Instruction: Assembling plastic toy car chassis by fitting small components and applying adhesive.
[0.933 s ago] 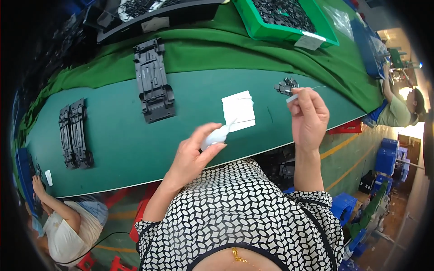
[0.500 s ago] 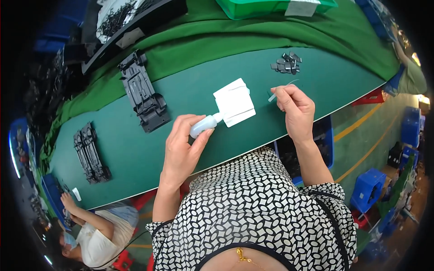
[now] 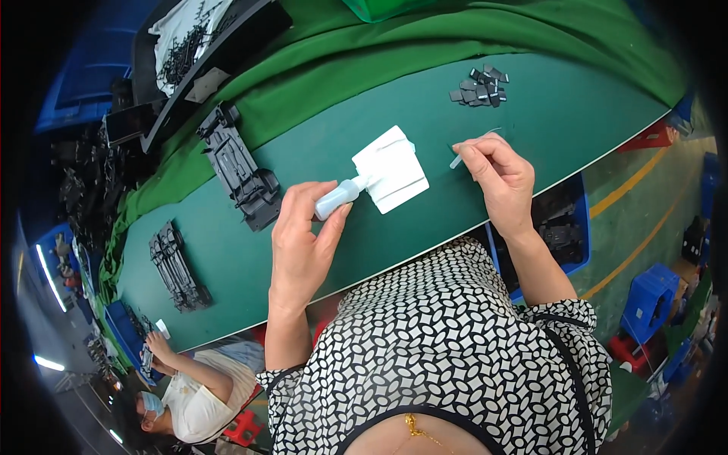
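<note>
In left grip (image 3: 297, 239) — pale bottle (image 3: 337, 199)

Left hand (image 3: 299, 236) curled, right hand (image 3: 502, 182) in fingertip pinch (forearms (image 3: 288, 337) bare)

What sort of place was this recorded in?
Probably a factory assembly floor: black moulded parts on a green table, a co-worker at its left end, and blue crates nearby.

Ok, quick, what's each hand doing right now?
Left hand: closed around a small pale squeeze bottle, nozzle toward the white pad.
Right hand: closed, thumb and fingers pinching a thin, pale, translucent stick.
</note>
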`<action>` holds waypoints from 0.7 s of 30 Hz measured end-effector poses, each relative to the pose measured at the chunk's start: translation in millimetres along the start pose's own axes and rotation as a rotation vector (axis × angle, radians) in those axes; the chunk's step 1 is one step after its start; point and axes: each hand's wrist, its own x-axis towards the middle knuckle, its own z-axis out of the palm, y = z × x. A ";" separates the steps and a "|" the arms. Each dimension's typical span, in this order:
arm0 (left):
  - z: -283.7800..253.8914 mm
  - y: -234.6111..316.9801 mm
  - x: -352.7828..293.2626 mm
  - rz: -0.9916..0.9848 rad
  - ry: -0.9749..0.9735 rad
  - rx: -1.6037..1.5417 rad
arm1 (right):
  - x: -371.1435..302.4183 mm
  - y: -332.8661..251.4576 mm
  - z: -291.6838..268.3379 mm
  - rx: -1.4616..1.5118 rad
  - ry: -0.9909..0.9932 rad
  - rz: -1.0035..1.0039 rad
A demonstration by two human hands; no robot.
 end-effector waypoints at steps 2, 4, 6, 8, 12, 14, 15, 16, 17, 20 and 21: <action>-1.3 2.5 1.9 -0.003 -0.018 0.019 | -0.4 4.0 0.4 0.022 0.012 -0.016; -2.3 5.2 3.3 -0.006 -0.035 0.034 | -0.2 7.4 1.1 0.039 0.022 -0.034; -2.9 9.2 4.9 -0.046 -0.044 0.047 | -0.6 9.9 1.1 0.023 0.016 -0.077; -2.3 11.3 7.2 -0.030 -0.047 0.072 | -1.5 11.2 -2.1 0.018 0.013 -0.080; -3.4 11.9 9.8 -0.024 -0.044 0.089 | -1.8 11.1 -1.2 0.005 0.004 -0.089; -3.8 12.8 10.8 -0.023 -0.046 0.095 | -1.7 11.0 -0.8 0.007 0.005 -0.083; -4.0 13.5 11.1 -0.021 -0.047 0.099 | -1.9 10.9 -1.0 0.007 0.005 -0.077; -4.2 14.4 11.5 -0.022 -0.049 0.101 | -2.1 11.0 -2.0 0.009 0.006 -0.075; -4.4 15.5 11.9 -0.024 -0.047 0.103 | -2.2 11.2 -3.6 -0.020 -0.031 -0.095; -4.4 16.4 13.5 -0.020 -0.047 0.110 | -2.0 11.0 -5.0 -0.049 -0.067 -0.119; -4.7 17.0 13.8 -0.015 -0.046 0.113 | -1.8 10.7 -4.9 -0.050 -0.069 -0.125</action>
